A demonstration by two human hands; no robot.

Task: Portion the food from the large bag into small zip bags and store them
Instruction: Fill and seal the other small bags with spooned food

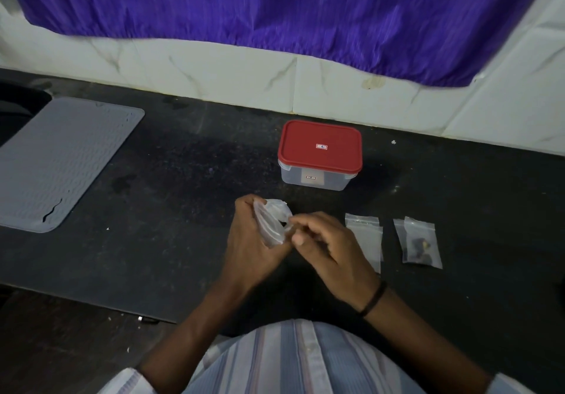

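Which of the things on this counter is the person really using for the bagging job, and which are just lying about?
In use:
- clear plastic bag, held in the left hand and picked at by the right hand
- empty small zip bags
- filled zip bag with dark pieces inside
- red-lidded container, lid on, probably for storing

Lying about:
- grey ribbed mat
- purple curtain
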